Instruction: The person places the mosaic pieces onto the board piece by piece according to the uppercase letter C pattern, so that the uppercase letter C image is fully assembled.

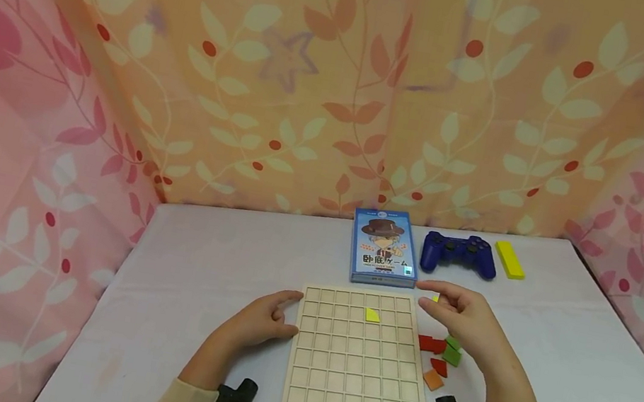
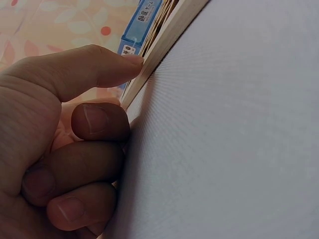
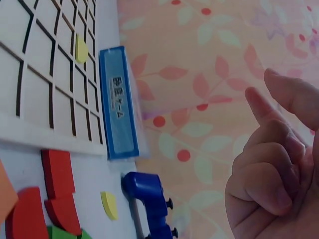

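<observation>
Right of the grid board [image 1: 360, 366] wait an orange piece [image 1: 433, 380], red pieces [image 1: 425, 343], green pieces [image 1: 451, 355]. The left hand [image 1: 257, 322] touches its left edge, gripping nothing. Only one yellow tile [image 1: 372, 315] is set in; the empty right hand [image 1: 467, 319] hovers rightward near a loose yellow piece [image 3: 109, 205].

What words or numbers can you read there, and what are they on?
"卧底ゲーム": front of the blue box.
"卧底ゲーム": also on its narrow side, in the right wrist view.
Other print on the box: too small or blurred to read.
Blue controller, wooden board: no readable text.
</observation>
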The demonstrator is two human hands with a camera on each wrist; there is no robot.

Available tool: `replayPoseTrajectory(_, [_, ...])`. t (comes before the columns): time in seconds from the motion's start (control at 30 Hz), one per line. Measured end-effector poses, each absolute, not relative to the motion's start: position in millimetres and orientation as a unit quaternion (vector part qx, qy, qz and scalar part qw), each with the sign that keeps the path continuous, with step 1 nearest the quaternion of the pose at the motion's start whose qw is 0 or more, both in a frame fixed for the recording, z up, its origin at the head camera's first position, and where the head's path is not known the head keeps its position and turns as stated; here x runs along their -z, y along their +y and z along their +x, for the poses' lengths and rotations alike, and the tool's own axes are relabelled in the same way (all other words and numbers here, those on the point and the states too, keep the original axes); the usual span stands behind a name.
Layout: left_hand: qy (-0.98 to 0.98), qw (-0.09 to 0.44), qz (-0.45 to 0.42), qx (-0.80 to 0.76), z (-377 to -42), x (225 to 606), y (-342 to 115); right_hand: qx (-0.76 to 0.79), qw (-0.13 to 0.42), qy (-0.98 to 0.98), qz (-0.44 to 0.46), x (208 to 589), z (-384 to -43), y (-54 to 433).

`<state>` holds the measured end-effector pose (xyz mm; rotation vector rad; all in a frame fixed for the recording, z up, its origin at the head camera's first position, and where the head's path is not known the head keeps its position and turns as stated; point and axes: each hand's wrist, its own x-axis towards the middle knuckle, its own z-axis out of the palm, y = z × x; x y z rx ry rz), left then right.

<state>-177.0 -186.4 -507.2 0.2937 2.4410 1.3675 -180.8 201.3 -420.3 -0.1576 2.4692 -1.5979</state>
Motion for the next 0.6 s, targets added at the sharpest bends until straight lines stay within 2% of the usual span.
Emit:
replayPoseTrajectory(0.33, [0.853,0.166,0.105,-0.483,-178.1,511.4,-185.1,0.533,0.115,0.832,-0.101,425.5,-180.2,225.6])
replayPoseTrajectory(0.6, [0.858,0.162,0.104,-0.477,-177.7,511.1,-186.4,0.533,0.215,0.806,-0.144,438.4,-186.3,240.8])
